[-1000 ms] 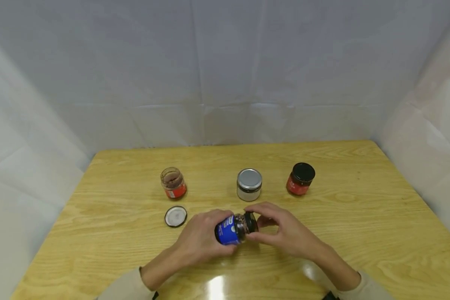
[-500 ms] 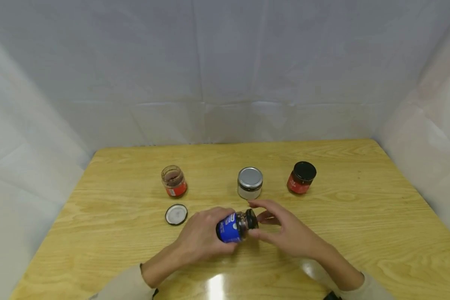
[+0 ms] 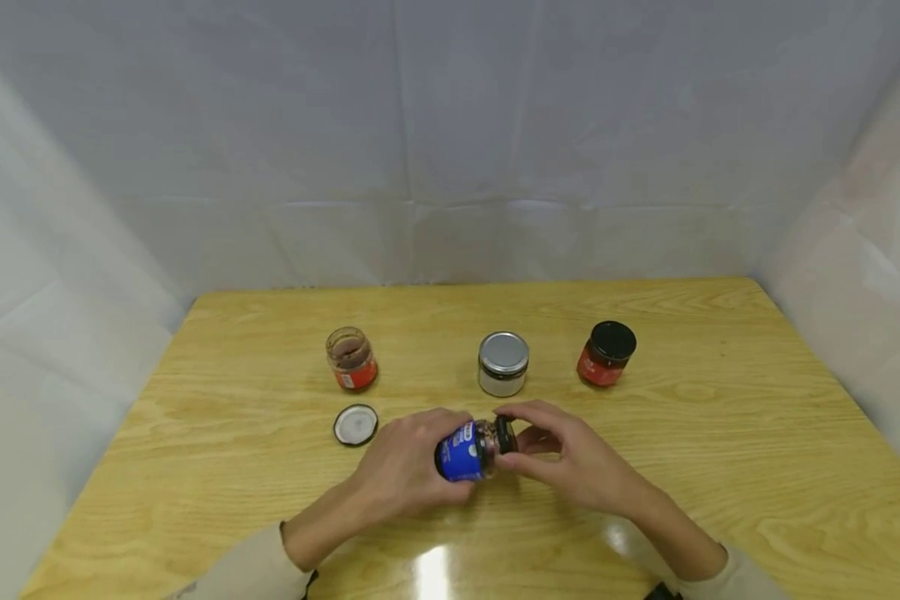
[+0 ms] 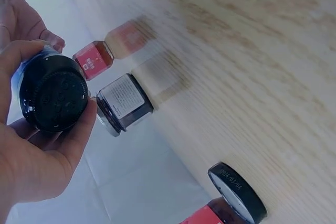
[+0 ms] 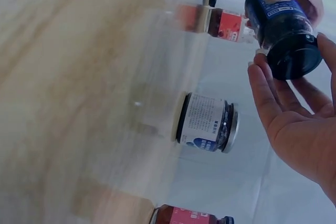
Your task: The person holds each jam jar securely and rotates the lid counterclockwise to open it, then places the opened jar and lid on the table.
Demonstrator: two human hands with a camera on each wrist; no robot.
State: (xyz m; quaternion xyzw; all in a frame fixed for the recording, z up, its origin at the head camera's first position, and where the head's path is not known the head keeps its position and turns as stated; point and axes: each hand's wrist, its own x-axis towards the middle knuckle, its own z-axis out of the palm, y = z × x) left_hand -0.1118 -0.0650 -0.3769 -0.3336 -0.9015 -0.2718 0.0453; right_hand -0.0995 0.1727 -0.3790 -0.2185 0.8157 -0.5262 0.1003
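My left hand [image 3: 405, 462] grips a glass jar [image 3: 460, 454] with a blue label, tilted on its side, its mouth end toward the right. The jar's dark round base [image 4: 55, 95] faces the left wrist camera, fingers and thumb wrapped about it. On the jar's other end sits a black lid [image 3: 506, 435]. My right hand [image 3: 573, 458] pinches this lid between thumb and fingers, in the right wrist view with fingertips at the lid's rim [image 5: 295, 59]. Below the hands lies the wooden table [image 3: 682, 467].
An open jar [image 3: 352, 360] with a red label stands at the left; its loose lid [image 3: 356, 425] lies inside up before it. Behind the hands is a silver-lidded jar [image 3: 503, 364]. A black-lidded red jar [image 3: 606, 354] stands to the right. White sheeting [image 3: 450, 150] surrounds the table.
The right fingers have opened away from the black lid and closed on it again. The left hand keeps its grip on the blue-labelled jar. The view has shifted slightly.
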